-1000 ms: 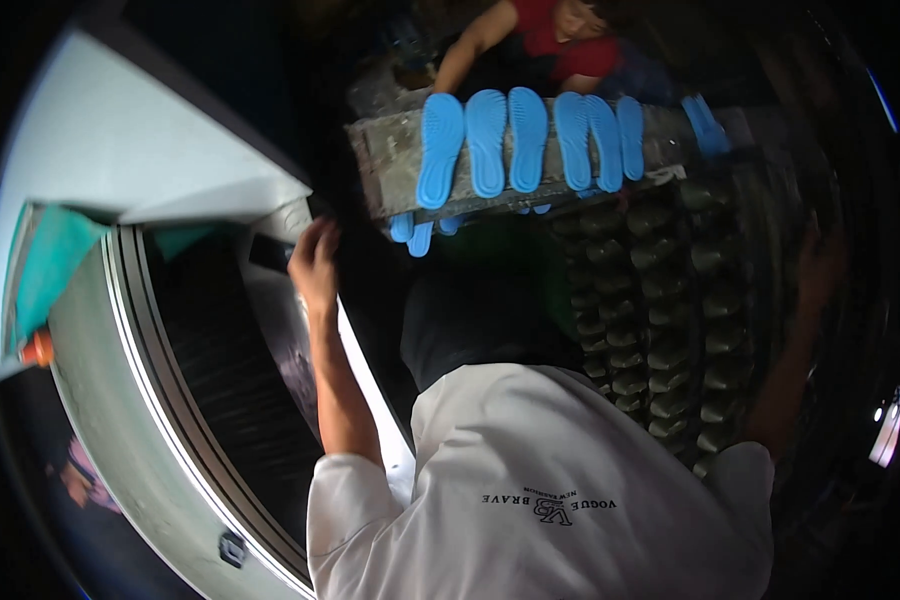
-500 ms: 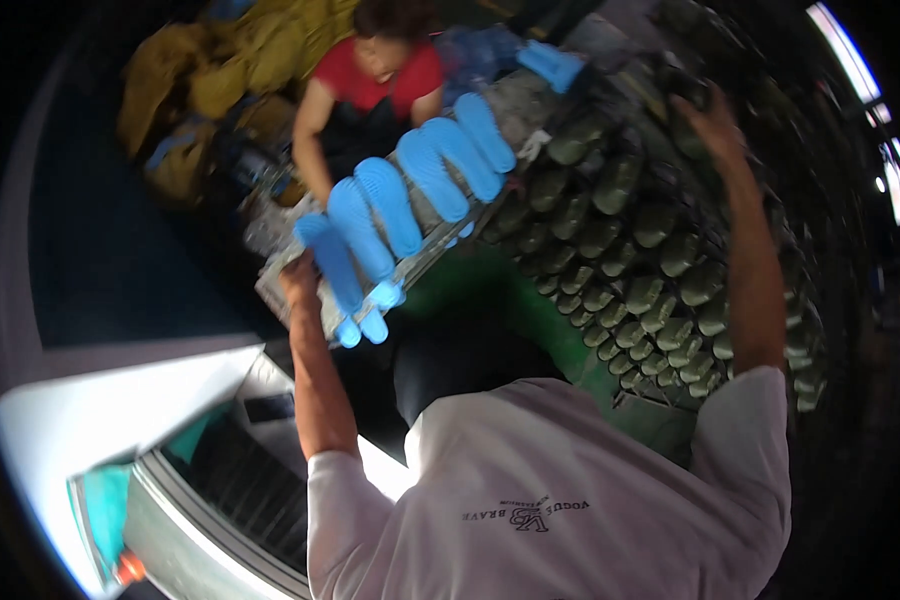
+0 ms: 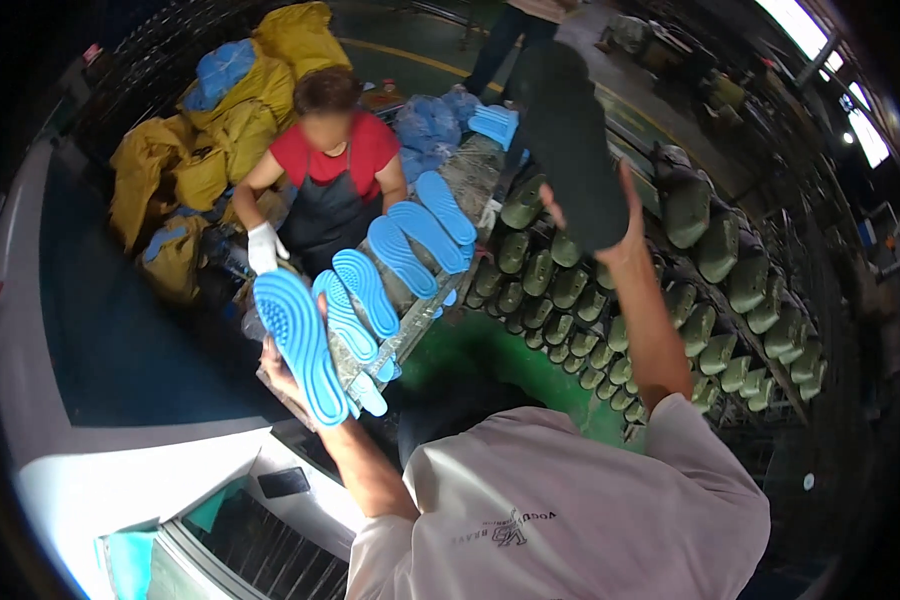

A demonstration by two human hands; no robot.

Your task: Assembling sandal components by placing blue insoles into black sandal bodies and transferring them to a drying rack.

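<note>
Both hands are up and busy. Left hand (image 3: 288, 372) sits at about eight o'clock of the frame, fingers curled shut around the lower end of a bright blue foam shoe insole with a ribbed, grooved face (image 3: 300, 345), which stands tilted up toward eleven o'clock. Right hand (image 3: 610, 225) is raised high at one o'clock, closed on the bottom edge of a flat, matte black sole-shaped insole (image 3: 570, 145) that rises above it; thumb and fingers pinch the rim, though the exact finger positions are hard to make out against the dark material.

Just beside the blue insole, toward three o'clock, a speckled grey stone-like tray (image 3: 410, 315) carries a row of more blue ribbed insoles (image 3: 410, 235), laid side by side and fanning up toward one o'clock. Behind that tray a co-worker in a red shirt and dark apron (image 3: 330, 185) leans in, a white glove (image 3: 263, 247) resting near the tray's far edge.

From two to four o'clock run slanted racks of olive-green rounded shoe lasts (image 3: 715, 300), smooth and glossy, packed in rows. Crumpled yellow sacks (image 3: 215, 140) are heaped at eleven o'clock. Down at seven o'clock there's a white machine housing (image 3: 140, 480) with a small black phone-like slab (image 3: 284, 482) lying on it.
</note>
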